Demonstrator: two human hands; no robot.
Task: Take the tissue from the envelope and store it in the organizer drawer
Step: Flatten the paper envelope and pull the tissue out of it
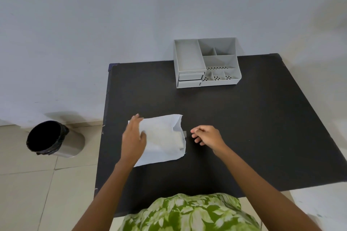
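Note:
A white envelope (161, 148) lies flat on the black table (244, 122), its open end turned to the right. A folded white tissue (179, 140) shows inside that open end. My left hand (133, 137) rests flat on the envelope's left part and presses it down. My right hand (205, 135) hovers just right of the opening, fingers loosely curled and holding nothing. The grey organizer (206, 62) stands at the table's far edge, with two small drawers (190, 79) at its front left, both closed.
A metal waste bin with a black liner (54, 139) stands on the tiled floor left of the table. A pale wall rises behind the table. My green leaf-patterned shirt (187, 214) fills the bottom of the view.

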